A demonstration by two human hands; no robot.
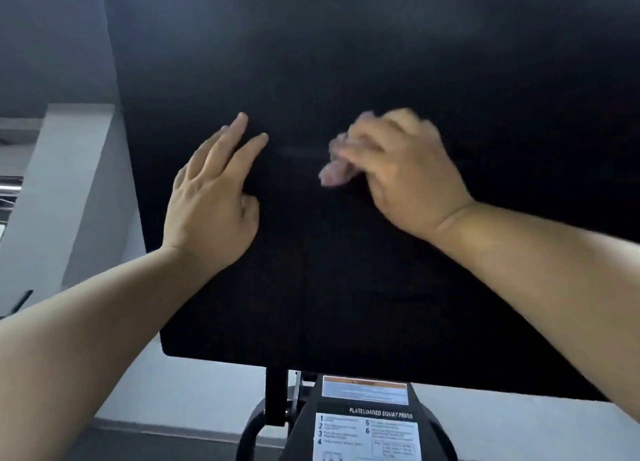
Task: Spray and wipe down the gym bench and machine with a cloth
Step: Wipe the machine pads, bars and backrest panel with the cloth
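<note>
A large black flat plate (381, 62) of the squat press machine fills most of the view. My left hand (211, 197) lies flat against it with fingers spread, holding nothing. My right hand (401, 169) is blurred and pressed to the plate, its fingers closed on a small pinkish cloth (334, 174) that sticks out at the left of the fingers. A faint streak shows on the plate just left of the cloth. No spray bottle is in view.
Below the plate stands the black machine frame with a white instruction label (367, 436) reading "Plateloaded Squat Press". A black support post (275, 394) sits left of it. A pale wall and pillar (69, 183) lie at the left.
</note>
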